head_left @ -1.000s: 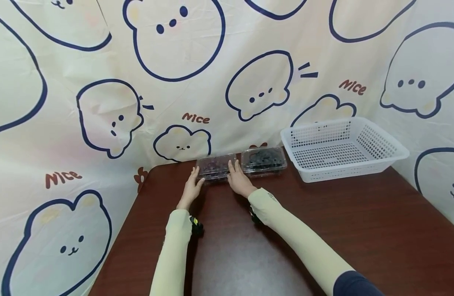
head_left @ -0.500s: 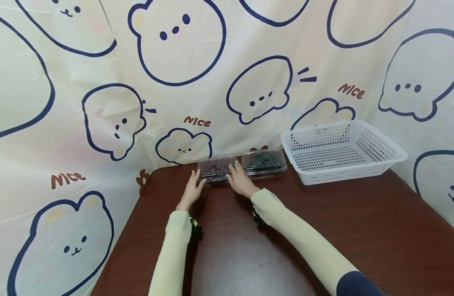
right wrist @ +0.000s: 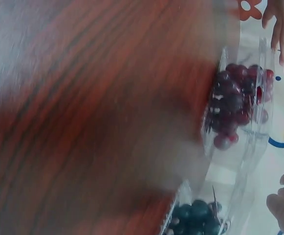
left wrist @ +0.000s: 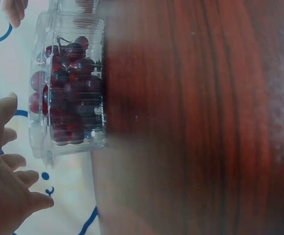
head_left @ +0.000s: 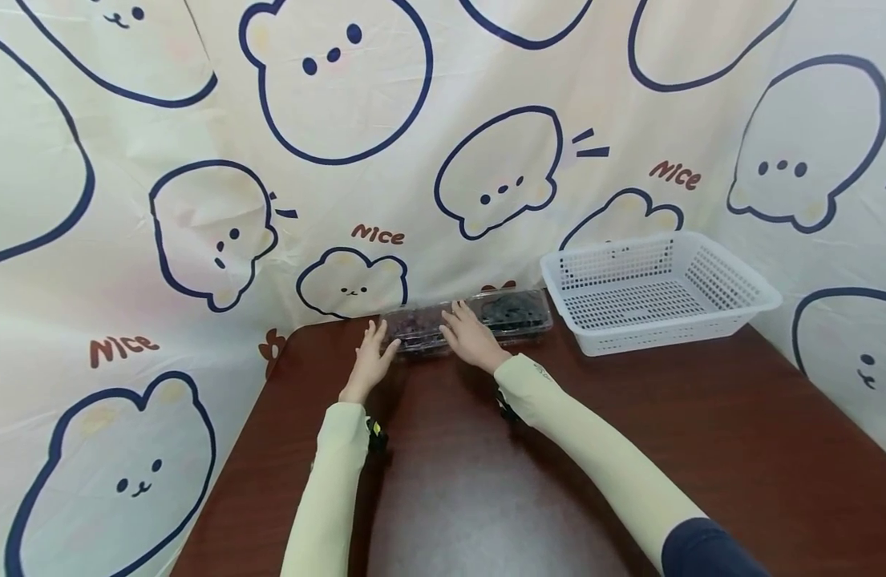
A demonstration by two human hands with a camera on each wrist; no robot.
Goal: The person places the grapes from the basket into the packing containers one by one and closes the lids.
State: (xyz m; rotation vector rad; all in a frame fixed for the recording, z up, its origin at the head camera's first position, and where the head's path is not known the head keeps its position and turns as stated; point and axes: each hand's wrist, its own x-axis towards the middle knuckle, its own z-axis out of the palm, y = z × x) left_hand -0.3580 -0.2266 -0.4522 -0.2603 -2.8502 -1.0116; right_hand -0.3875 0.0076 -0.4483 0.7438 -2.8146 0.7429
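Observation:
A clear plastic box of red grapes (head_left: 414,327) sits at the back of the table, its side and fruit plain in the left wrist view. Beside it on the right stands a similar box of dark grapes (head_left: 518,312), partly seen in the right wrist view. My left hand (head_left: 371,357), fingers spread, is by the left end of the red-grape box; the left wrist view shows a gap between them. My right hand (head_left: 474,335) has its fingers extended over the place where the two boxes meet. Whether its fingertips touch either box is hard to tell.
A white perforated plastic basket (head_left: 659,296) stands to the right of the boxes. A cloth printed with cartoon bears (head_left: 500,80) hangs close behind the dark red-brown wooden table (head_left: 630,433).
My right hand has shifted slightly right, toward the dark-grape box, now covering the gap between the boxes. My left hand stays by the left end. The head view has shifted a little.

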